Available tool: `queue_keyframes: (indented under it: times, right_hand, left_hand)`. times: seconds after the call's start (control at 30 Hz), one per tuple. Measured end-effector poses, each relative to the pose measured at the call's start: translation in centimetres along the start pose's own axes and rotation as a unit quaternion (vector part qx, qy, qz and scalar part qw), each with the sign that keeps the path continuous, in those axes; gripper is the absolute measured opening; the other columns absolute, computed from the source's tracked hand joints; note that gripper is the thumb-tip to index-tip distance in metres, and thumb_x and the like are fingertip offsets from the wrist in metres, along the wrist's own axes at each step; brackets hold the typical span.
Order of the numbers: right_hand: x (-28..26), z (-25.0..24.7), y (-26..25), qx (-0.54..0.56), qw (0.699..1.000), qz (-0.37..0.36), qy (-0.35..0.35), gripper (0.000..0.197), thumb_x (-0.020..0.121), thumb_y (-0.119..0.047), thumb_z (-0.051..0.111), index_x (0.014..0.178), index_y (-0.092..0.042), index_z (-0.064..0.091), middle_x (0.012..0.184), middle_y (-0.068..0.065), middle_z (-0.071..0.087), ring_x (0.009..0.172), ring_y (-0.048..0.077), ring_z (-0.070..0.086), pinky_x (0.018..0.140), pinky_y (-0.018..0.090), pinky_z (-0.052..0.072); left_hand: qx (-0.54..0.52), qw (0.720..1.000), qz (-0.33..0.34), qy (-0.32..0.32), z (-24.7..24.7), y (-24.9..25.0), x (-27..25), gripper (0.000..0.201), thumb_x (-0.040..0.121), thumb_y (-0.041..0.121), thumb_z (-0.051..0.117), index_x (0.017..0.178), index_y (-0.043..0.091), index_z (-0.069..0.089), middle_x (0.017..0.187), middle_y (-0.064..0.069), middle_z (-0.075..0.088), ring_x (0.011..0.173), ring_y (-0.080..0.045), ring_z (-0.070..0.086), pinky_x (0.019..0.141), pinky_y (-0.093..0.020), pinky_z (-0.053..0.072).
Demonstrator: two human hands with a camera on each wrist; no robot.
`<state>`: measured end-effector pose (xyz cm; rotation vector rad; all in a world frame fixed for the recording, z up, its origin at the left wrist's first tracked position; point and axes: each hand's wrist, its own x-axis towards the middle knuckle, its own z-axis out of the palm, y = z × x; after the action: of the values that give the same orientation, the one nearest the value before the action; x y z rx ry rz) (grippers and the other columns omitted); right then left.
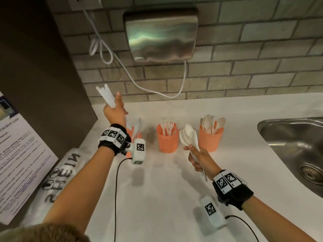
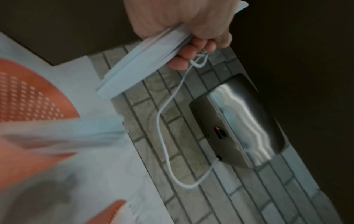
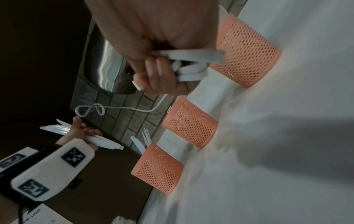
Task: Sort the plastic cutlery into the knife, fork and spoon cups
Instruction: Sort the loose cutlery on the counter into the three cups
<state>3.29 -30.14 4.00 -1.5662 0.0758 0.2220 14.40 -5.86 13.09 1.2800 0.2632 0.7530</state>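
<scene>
Head view: left hand (image 1: 114,111) is raised above the left cup (image 1: 133,135), fingers clenched round a bundle of knives (image 1: 106,96) fanning up and left; that cup already holds knives and, it seems, a fork. Right hand (image 1: 201,159) grasps a mixed bunch (image 1: 189,137) of spoons and forks, heads up, between the fork cup (image 1: 167,139) and the spoon cup (image 1: 211,137), all on the white bench (image 1: 157,189). Sink (image 1: 293,147) at right. Left wrist view: fingers (image 2: 188,52) wrap the knife handles, stacked flat; the cup below is blurred. Judgement: square the stack, bring it upright over the rim, lower handles first, let go only once inside. Right wrist view: fingers (image 3: 161,71) curl tight on several handles. The left cup (image 3: 158,168) shows a knife and fork tines together; that fork likely belongs in the middle cup. Risk: a loose stack may splay and catch the rim or tip the light cup.
</scene>
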Motion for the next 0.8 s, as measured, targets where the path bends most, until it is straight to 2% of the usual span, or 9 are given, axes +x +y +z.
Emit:
queue_keyframes:
  times: [0.13, 0.27, 0.4, 0.47, 0.53, 0.6, 0.67, 0.73, 0.8]
  right_hand:
    - [0.2, -0.1, -0.2, -0.001, 1.0, -0.002, 0.008, 0.025, 0.098, -0.035, 0.038, 0.096, -0.016, 0.054, 0.048, -0.004, 0.044, 0.034, 0.004, 0.026, 0.034, 0.015, 0.021]
    - [0.2, -0.2, -0.3, -0.003, 1.0, -0.005, 0.011, 0.023, 0.098, -0.034, 0.038, 0.095, -0.017, 0.053, 0.049, -0.004, 0.046, 0.035, 0.004, 0.027, 0.035, 0.015, 0.021]
    - [0.4, -0.2, -0.1, -0.009, 1.0, -0.002, 0.019, 0.023, 0.098, -0.034, 0.039, 0.094, -0.017, 0.054, 0.051, -0.003, 0.047, 0.036, 0.004, 0.029, 0.036, 0.015, 0.022]
    - [0.5, -0.2, 0.0, -0.01, 1.0, -0.003, 0.02, 0.023, 0.098, -0.033, 0.039, 0.094, -0.017, 0.055, 0.051, -0.003, 0.047, 0.036, 0.004, 0.029, 0.037, 0.015, 0.022]
    - [0.7, -0.1, 0.1, -0.011, 1.0, -0.006, 0.018, 0.022, 0.098, -0.033, 0.04, 0.093, -0.017, 0.055, 0.053, -0.002, 0.049, 0.037, 0.005, 0.03, 0.037, 0.016, 0.023]
    - [0.8, 0.1, 0.1, -0.011, 1.0, -0.012, 0.014, 0.022, 0.098, -0.032, 0.04, 0.094, -0.016, 0.055, 0.055, 0.0, 0.052, 0.037, 0.005, 0.031, 0.037, 0.016, 0.023]
    - [1.0, 0.3, 0.0, -0.014, 1.0, -0.02, 0.013, 0.022, 0.097, -0.032, 0.04, 0.095, -0.015, 0.055, 0.059, 0.002, 0.056, 0.037, 0.006, 0.032, 0.037, 0.017, 0.023]
    - [1.3, 0.6, -0.2, -0.012, 0.999, -0.026, 0.014, 0.022, 0.098, -0.032, 0.04, 0.096, -0.015, 0.056, 0.064, 0.003, 0.059, 0.036, 0.006, 0.034, 0.037, 0.016, 0.023]
    - [1.5, 0.9, -0.3, 0.002, 0.999, -0.028, 0.015, 0.022, 0.098, -0.031, 0.04, 0.096, -0.016, 0.056, 0.068, 0.005, 0.062, 0.035, 0.006, 0.035, 0.037, 0.016, 0.024]
  left_hand:
    - [0.041, 0.999, -0.004, 0.003, -0.5, -2.0, 1.8, 0.032, 0.089, 0.034, 0.06, 0.064, 0.016, 0.052, 0.057, 0.0, 0.048, 0.044, -0.009, 0.043, 0.042, -0.021, 0.039]
    - [0.103, 0.994, -0.009, -0.034, -1.0, -5.5, 2.2, 0.033, 0.09, 0.037, 0.058, 0.084, 0.005, 0.058, 0.064, -0.002, 0.052, 0.05, -0.013, 0.045, 0.039, -0.018, 0.04]
    - [0.156, 0.986, -0.024, -0.062, -1.9, -8.5, 1.9, 0.028, 0.089, 0.034, 0.059, 0.082, 0.008, 0.054, 0.073, -0.014, 0.056, 0.061, -0.023, 0.052, 0.06, -0.029, 0.046]
    - [0.177, 0.98, -0.029, -0.085, -2.2, -9.2, 1.4, 0.02, 0.086, 0.027, 0.063, 0.087, 0.01, 0.053, 0.08, -0.013, 0.059, 0.07, -0.024, 0.057, 0.063, -0.027, 0.049]
    - [0.186, 0.978, -0.028, -0.094, -2.2, -8.9, 0.8, 0.021, 0.084, 0.022, 0.065, 0.1, 0.011, 0.055, 0.088, -0.005, 0.058, 0.077, -0.016, 0.056, 0.068, -0.02, 0.051]
    - [0.208, 0.975, 0.009, -0.076, -2.2, -8.4, 0.5, 0.035, 0.083, 0.021, 0.067, 0.113, 0.009, 0.054, 0.1, -0.004, 0.056, 0.091, -0.013, 0.053, 0.087, -0.025, 0.047]
    - [0.227, 0.969, 0.077, -0.055, -2.1, -7.5, 0.1, 0.042, 0.083, 0.022, 0.067, 0.119, 0.007, 0.052, 0.113, -0.005, 0.052, 0.106, -0.013, 0.049, 0.094, -0.023, 0.039]
    - [0.216, 0.964, 0.143, -0.066, -1.6, -6.2, -1.0, 0.036, 0.086, 0.019, 0.063, 0.118, 0.006, 0.054, 0.117, -0.005, 0.051, 0.109, -0.011, 0.048, 0.093, -0.016, 0.036]
    - [0.169, 0.966, 0.168, -0.102, -0.9, -4.8, -3.1, 0.021, 0.088, 0.012, 0.057, 0.109, 0.007, 0.057, 0.11, -0.003, 0.055, 0.095, -0.008, 0.053, 0.08, -0.009, 0.042]
